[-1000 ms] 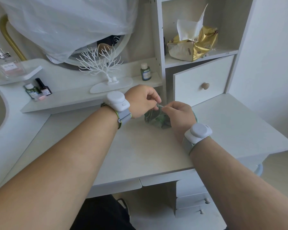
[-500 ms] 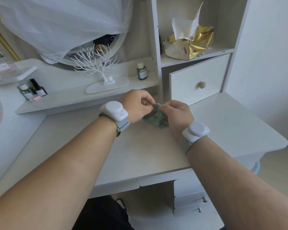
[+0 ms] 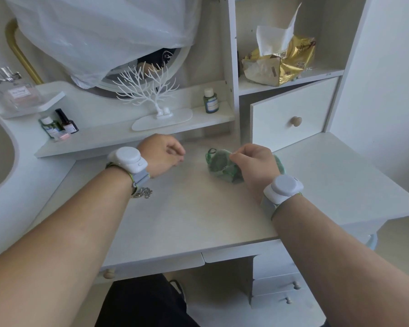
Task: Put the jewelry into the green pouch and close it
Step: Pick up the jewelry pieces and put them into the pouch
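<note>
Head camera looks down over your two bare forearms onto the pale desk top (image 3: 198, 215), each wrist carrying a white band-mounted device. Your right hand (image 3: 255, 166) rests over the green pouch (image 3: 219, 165), which lies crumpled on the desk just in front of the closed cupboard door with its round knob (image 3: 295, 121); thumb and forefinger are pinched together at the pouch's upper edge, seemingly on its fabric or cord, while the other fingers curl down over its right side. A thin green drawstring loop (image 3: 210, 153) sticks out at the pouch's upper left. Your left hand (image 3: 162, 156) sits apart from the pouch, to its left, fingers curled loosely inward into a soft fist; you cannot tell from this angle whether anything is held inside it. A small heap of silver chain jewelry (image 3: 143, 192) lies on the desk right beside your left wrist, partly hidden under the wristband, well apart from the pouch. Behind your hands, on the raised shelf, stands a white branching jewelry tree (image 3: 149, 90) on its oval base, with a small green bottle (image 3: 210, 101) to its right and a cluster of little bottles (image 3: 58, 125) at the shelf's left end. A gold tissue pack (image 3: 281, 62) sits in the open cubby above the door
</note>
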Demonstrator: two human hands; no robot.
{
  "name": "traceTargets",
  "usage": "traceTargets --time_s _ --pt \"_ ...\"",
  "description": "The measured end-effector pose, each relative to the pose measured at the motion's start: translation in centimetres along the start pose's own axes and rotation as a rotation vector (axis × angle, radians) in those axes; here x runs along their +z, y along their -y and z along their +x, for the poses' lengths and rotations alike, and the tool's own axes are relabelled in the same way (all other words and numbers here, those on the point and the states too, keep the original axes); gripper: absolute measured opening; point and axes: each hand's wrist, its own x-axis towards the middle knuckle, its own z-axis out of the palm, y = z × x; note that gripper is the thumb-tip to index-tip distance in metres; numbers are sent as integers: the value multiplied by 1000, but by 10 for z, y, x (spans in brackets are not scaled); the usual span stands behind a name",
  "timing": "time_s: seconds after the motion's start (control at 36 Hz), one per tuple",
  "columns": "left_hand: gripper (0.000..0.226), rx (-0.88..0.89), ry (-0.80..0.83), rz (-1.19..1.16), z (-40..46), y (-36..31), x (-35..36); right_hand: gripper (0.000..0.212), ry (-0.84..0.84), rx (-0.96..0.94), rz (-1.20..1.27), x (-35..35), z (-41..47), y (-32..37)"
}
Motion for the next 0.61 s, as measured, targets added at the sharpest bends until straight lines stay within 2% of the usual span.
traceTargets --time_s 0.08,0.22,0.44,0.61 --pt "9 -61 21 195 -4 20 -16 14 45 -69 -119 1 -2 -3" --pt "21 -202 207 486 -21 53 -37 19 82 -115 -243 7 -6 -1" --pt "44 -271 296 599 -42 67 -35 16 61 -117 -267 6 -7 0" --pt "11 -135 192 526 -45 60 -27 17 48 -121 -280 4 -9 3"
